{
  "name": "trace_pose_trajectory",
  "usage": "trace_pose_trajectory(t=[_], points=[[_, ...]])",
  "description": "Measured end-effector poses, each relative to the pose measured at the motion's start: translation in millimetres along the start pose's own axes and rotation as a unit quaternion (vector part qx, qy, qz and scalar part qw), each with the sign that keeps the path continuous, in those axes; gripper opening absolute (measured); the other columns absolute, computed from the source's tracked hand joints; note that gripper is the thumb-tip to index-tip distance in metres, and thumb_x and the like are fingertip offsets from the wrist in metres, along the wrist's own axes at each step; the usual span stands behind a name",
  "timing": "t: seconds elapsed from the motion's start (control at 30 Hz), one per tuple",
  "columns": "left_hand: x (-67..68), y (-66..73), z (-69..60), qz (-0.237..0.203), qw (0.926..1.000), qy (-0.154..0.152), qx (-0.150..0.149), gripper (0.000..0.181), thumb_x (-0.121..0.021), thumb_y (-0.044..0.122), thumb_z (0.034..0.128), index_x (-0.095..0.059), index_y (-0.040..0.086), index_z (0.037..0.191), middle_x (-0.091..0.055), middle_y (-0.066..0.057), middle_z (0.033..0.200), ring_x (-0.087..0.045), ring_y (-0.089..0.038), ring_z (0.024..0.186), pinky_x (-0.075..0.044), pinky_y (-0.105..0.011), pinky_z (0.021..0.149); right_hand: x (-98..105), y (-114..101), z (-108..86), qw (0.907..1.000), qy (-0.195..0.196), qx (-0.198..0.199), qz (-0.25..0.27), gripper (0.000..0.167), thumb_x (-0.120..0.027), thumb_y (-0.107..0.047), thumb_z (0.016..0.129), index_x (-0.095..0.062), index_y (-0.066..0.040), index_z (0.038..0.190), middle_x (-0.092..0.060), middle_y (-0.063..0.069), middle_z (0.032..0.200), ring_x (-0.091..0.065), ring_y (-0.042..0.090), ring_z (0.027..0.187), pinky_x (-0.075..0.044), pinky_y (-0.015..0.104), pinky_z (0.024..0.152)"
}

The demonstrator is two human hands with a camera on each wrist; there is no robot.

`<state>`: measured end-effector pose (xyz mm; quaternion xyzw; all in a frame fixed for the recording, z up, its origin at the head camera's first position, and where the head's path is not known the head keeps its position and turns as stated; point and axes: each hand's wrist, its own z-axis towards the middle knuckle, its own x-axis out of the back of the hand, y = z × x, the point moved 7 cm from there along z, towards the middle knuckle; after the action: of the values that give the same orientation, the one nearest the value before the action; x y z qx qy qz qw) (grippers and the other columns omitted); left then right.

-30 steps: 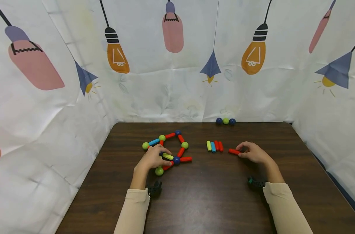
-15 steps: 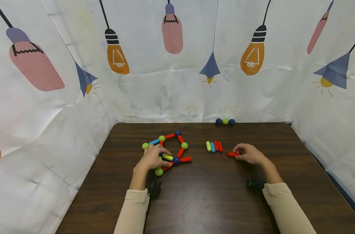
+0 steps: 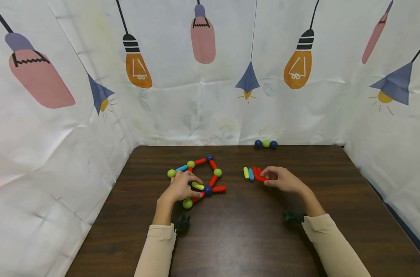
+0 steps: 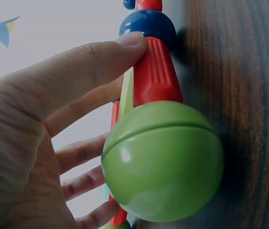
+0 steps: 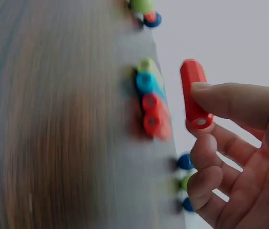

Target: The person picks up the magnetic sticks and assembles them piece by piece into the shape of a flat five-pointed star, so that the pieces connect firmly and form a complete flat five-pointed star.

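Observation:
In the head view the left hand (image 3: 180,187) lies over the lower left of a joined shape of rods and balls, with a green ball (image 3: 187,203) below it and a blue ball (image 3: 208,190) to its right. The left wrist view shows its thumb on a red rod (image 4: 157,71) beside the large green ball (image 4: 163,162); the other fingers reach around behind. My right hand (image 3: 285,180) pinches a single red rod (image 5: 193,90) between thumb and fingers, close to a row of yellow, blue (image 3: 251,174) and red rods.
Two blue balls and one green ball (image 3: 266,143) stand at the table's back edge. A cloth (image 3: 203,107) printed with lamps hangs behind and beside the brown table (image 3: 237,238).
The right hand has moved left with its red rod, from right of the loose rods to right beside them. The left hand has stayed on the joined shape.

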<state>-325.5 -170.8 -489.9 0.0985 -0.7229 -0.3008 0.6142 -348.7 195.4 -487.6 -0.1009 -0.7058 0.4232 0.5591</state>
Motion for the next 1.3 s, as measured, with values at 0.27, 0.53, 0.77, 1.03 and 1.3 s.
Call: trace_pose_trajectory(t=[0.27, 0.53, 0.77, 1.03, 1.3], points=[[-1.6, -1.8, 0.4, 0.002, 1.0, 0.0, 0.003, 0.038, -0.09, 0.038, 0.0777, -0.078, 0.03, 0.113, -0.059, -0.004, 0.137, -0.036, -0.037, 0.132, -0.025, -0.066, 0.113, -24, -32, 28.8, 0.9993, 0.005, 0.035, 0.015, 0.027, -0.075, -0.017, 0.094, -0.07, -0.015, 0.12, -0.063, 0.002, 0.096, -0.053, 0.017, 0.074, -0.046, 0.028, 0.065], [-2.2, -2.5, 0.8, -0.004, 1.0, -0.002, 0.004, 0.038, -0.09, 0.037, 0.078, -0.078, 0.029, 0.113, -0.06, -0.003, 0.134, -0.037, -0.035, 0.131, -0.024, -0.065, 0.113, -52, -46, 54.4, 0.9982, -0.01, 0.044, 0.039, 0.025, -0.075, -0.013, 0.094, -0.07, -0.013, 0.118, -0.063, 0.004, 0.097, -0.056, 0.013, 0.065, -0.049, 0.027, 0.059], [-1.9, -2.3, 1.4, -0.002, 1.0, -0.004, 0.005, 0.037, -0.09, 0.037, 0.0781, -0.078, 0.03, 0.113, -0.06, -0.003, 0.135, -0.037, -0.036, 0.131, -0.024, -0.067, 0.113, -69, -54, 71.0, 0.9989, -0.017, 0.021, 0.039, 0.024, -0.074, -0.01, 0.094, -0.07, -0.012, 0.118, -0.063, 0.005, 0.092, -0.059, 0.014, 0.059, -0.054, 0.03, 0.056], [-1.4, -3.1, 1.6, 0.003, 1.0, -0.005, 0.004, 0.037, -0.09, 0.039, 0.0771, -0.078, 0.031, 0.111, -0.061, -0.003, 0.134, -0.038, -0.035, 0.13, -0.025, -0.067, 0.112, -77, -58, 82.4, 0.9997, -0.005, 0.004, 0.026, 0.022, -0.074, -0.009, 0.093, -0.07, -0.01, 0.115, -0.061, 0.005, 0.087, -0.058, 0.013, 0.056, -0.053, 0.029, 0.055], [-1.4, -2.0, 1.5, 0.0, 1.0, -0.008, 0.003, 0.038, -0.09, 0.038, 0.0772, -0.078, 0.03, 0.112, -0.061, -0.003, 0.135, -0.038, -0.035, 0.129, -0.026, -0.066, 0.111, -86, -56, 89.0, 0.9994, -0.008, -0.017, 0.03, 0.022, -0.073, -0.009, 0.094, -0.07, -0.011, 0.115, -0.061, 0.004, 0.084, -0.059, 0.013, 0.054, -0.053, 0.029, 0.054]])
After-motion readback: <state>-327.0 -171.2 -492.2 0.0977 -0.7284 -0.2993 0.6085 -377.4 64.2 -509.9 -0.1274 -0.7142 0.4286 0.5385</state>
